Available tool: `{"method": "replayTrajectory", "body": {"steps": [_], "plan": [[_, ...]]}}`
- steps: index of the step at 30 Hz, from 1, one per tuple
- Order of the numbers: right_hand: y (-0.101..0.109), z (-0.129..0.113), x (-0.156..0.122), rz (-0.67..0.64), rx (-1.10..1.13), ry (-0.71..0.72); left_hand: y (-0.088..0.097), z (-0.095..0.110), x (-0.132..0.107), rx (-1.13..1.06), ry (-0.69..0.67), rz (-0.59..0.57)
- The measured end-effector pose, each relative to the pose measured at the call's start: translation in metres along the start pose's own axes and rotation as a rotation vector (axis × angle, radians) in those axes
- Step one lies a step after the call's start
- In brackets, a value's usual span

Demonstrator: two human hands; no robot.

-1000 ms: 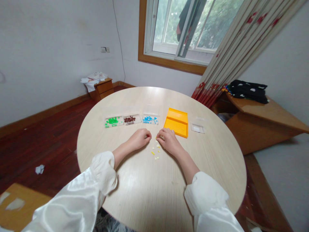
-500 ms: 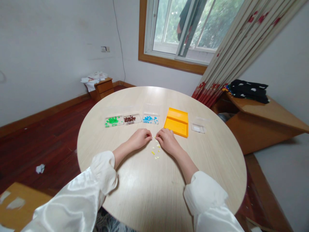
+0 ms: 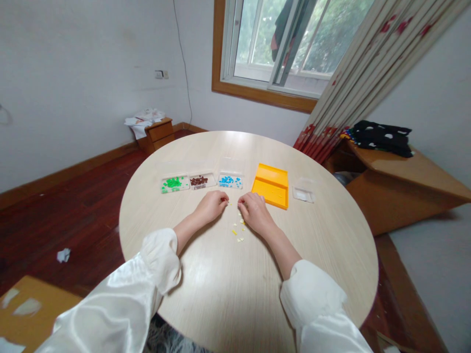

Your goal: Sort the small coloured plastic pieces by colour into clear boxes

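Note:
My left hand [image 3: 213, 205] rests on the round table [image 3: 221, 284], its fingertips pinched together. Facing it from the right is my right hand [image 3: 253, 211], also closed in a pinch. Anything between the fingers of either hand is too small to make out. A tiny yellow piece [image 3: 231, 204] lies in the narrow gap between the two hands. Below my right fingers are scattered several small pale and yellow pieces, among them a yellow bar [image 3: 234, 232] and some cream pieces [image 3: 240, 239].
Behind my hands stand clear boxes of green pieces [image 3: 172, 183], brown pieces [image 3: 199, 181] and blue pieces [image 3: 230, 181]. An opened yellow case [image 3: 270, 192] and a small clear box [image 3: 303, 194] sit to the right. A wooden cabinet [image 3: 401, 186] is beyond the table.
My left hand has drawn slightly left and away from my right hand, widening the gap. A tiny yellow piece now shows on the table there. The view has shifted a little.

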State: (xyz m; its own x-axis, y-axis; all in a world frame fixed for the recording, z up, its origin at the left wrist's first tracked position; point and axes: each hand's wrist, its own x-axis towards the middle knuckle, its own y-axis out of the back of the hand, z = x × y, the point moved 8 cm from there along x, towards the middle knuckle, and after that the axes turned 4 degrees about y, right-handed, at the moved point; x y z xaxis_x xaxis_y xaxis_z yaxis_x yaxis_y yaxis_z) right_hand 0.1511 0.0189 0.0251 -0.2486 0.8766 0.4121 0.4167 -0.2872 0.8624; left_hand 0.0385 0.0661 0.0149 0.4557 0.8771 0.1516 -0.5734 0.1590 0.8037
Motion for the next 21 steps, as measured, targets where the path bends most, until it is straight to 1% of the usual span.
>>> {"method": "replayTrajectory", "body": {"steps": [3, 8, 11, 15, 18, 21], "plan": [[-0.001, -0.002, 0.001, -0.006, -0.004, 0.008, -0.006, 0.001, 0.003, 0.037, -0.038, -0.005], [0.002, 0.002, 0.001, 0.022, -0.018, 0.003, -0.013, 0.017, 0.004, 0.149, -0.147, -0.05], [0.004, 0.004, 0.001, 0.038, -0.019, -0.001, -0.014, 0.024, 0.003, 0.219, -0.157, -0.085], [0.004, 0.005, 0.0, 0.042, -0.007, -0.016, -0.014, 0.024, 0.004, 0.256, -0.142, -0.077], [0.005, 0.007, 0.0, 0.066, 0.071, -0.037, -0.011, 0.02, 0.004, 0.19, -0.117, -0.038], [0.009, 0.005, -0.001, 0.117, 0.195, -0.056, -0.005, 0.015, 0.004, -0.061, -0.054, 0.018]]}}
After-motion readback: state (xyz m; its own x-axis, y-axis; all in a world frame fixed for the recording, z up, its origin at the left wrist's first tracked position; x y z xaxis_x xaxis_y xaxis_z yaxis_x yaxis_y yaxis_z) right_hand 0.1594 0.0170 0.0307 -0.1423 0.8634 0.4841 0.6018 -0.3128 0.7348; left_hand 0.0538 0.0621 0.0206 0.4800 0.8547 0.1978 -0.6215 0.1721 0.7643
